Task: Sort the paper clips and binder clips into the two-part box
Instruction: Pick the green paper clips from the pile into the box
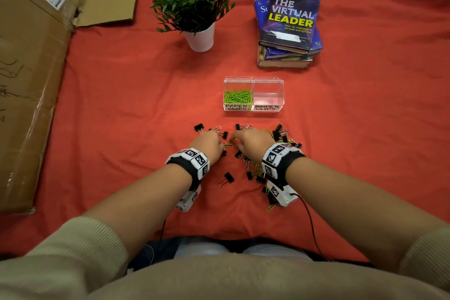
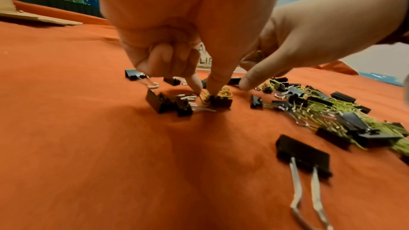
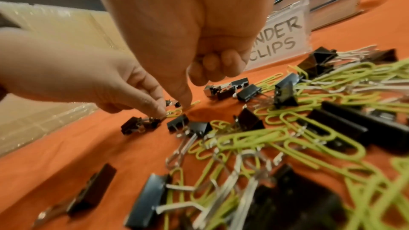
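Observation:
The clear two-part box (image 1: 253, 107) stands beyond my hands. Its left part, marked PAPER CLIPS, holds green paper clips (image 1: 237, 96); the right part, marked BINDER CLIPS (image 3: 279, 41), looks empty. Black binder clips (image 1: 229, 177) and green paper clips (image 3: 287, 128) lie mixed on the red cloth, heaped mostly under my right wrist. My left hand (image 1: 223, 146) (image 2: 204, 91) pinches green paper clips with thumb and forefinger beside a binder clip (image 2: 221, 101). My right hand (image 1: 235, 141) (image 3: 186, 103) has its fingers curled, thumb tip down by a green clip; something yellow-green shows inside its fingers.
A potted plant (image 1: 201, 38) and a stack of books (image 1: 289, 27) stand behind the box. Flattened cardboard (image 1: 31, 80) covers the left side. Red cloth (image 1: 121, 129) lies bare left of the clips.

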Motion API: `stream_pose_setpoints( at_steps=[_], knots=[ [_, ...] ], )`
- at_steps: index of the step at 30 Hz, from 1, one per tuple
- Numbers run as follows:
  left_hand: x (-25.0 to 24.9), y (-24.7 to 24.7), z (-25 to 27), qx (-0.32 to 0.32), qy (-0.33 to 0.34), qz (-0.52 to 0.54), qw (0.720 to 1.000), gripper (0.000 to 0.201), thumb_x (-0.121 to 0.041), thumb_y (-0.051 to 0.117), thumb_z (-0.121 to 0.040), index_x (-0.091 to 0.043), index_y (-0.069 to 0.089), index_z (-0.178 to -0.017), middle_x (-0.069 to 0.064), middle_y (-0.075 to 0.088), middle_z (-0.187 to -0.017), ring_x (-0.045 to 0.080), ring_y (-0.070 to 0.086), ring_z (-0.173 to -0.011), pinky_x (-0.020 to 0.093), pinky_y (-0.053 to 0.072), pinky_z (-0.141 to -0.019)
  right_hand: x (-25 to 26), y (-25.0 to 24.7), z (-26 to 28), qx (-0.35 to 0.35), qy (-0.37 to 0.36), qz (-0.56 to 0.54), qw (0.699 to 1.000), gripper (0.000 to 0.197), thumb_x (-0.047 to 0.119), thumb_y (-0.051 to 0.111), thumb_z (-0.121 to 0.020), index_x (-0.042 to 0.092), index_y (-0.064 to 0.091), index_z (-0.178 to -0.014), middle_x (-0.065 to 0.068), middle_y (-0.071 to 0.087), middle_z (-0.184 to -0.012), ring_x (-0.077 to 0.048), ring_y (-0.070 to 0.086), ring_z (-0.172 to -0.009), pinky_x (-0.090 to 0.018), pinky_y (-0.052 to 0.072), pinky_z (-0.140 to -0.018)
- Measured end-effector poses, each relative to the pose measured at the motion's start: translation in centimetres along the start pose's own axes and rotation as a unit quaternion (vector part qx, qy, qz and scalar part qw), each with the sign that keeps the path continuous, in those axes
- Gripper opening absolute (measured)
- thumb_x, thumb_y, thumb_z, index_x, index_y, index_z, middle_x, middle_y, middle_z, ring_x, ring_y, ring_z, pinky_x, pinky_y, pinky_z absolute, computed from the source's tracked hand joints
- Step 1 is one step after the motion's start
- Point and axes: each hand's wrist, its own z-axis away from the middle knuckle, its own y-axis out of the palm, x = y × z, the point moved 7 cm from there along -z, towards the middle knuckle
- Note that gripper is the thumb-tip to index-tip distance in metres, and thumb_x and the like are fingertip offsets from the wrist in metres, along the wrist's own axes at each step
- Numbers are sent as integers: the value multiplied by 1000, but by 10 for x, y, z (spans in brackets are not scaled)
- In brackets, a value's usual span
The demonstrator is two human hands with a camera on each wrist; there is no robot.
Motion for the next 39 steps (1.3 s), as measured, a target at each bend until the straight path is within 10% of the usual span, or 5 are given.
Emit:
stream_pose_setpoints(
  at_steps=[9,21,29,35,39],
  knots=[
    [-1,8,-3,34,-30,69,997,22,-20,62,-87,2,67,-90,18,70,-93,33,65,-92,37,51,-77,-9,12,1,30,38,-34,998,6,10,45,-93,11,49,-95,-11,59,-99,-27,57,-86,-34,43,-73],
    [-4,6,5,50,11,95,994,20,-11,47,-94,0,53,-79,26,67,-97,37,63,-92,35,43,-69,-8,17,8,44,35,-6,998,22,15,52,-88,6,55,-107,-14,60,-110,-33,58,-102,-38,48,-82],
    [4,-8,4,23,-8,313,949,14,-9,39,-96,-18,49,-97,-4,54,-69,11,41,-53,23,31,-48,-11,12,11,43,66,-83,993,10,16,47,-92,8,50,-94,-10,56,-88,-27,56,-79,-34,44,-65],
    [-8,6,2,73,-37,371,925,35,0,32,-92,-19,53,-72,0,47,-62,13,36,-48,20,26,-44,-40,-7,25,-12,132,-427,895,17,6,50,-87,18,62,-90,0,62,-69,-14,43,-52,-23,33,-45],
    [-17,3,-1,41,-1,260,965,29,-20,41,-95,-20,44,-66,-1,46,-64,20,43,-62,29,33,-59,-45,-5,31,4,158,-572,805,36,-7,34,-83,8,64,-96,-4,51,-64,-13,40,-49,-23,31,-44]
  ],
)
